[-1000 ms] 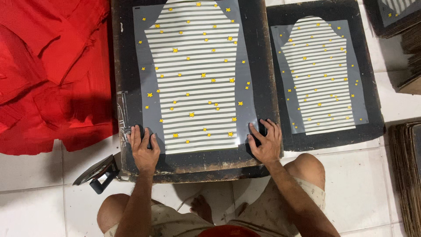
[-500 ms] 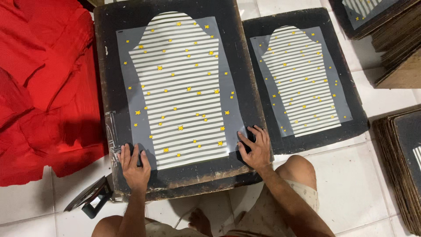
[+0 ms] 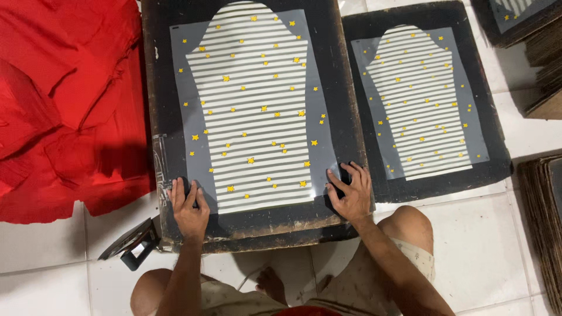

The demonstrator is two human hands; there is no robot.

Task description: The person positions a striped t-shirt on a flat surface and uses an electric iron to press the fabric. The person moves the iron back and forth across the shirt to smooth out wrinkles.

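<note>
A grey transfer sheet [image 3: 253, 105] with white stripes and yellow stars in a garment shape lies on a dark board [image 3: 345, 88] in front of me. My left hand [image 3: 188, 206] lies flat on the sheet's near left corner. My right hand [image 3: 351, 192] presses flat on the near right corner, fingers spread. Neither hand grips anything.
A second dark board [image 3: 497, 158] with a similar striped sheet [image 3: 422, 102] lies to the right. Red fabric [image 3: 64, 105] is heaped on the left. A small black tool [image 3: 132, 244] sits on the white tiled floor. More boards are stacked at the right edge [image 3: 541, 216].
The view has shifted so the boards sit further right in frame. Both hands stay flat on the sheet's near corners.
</note>
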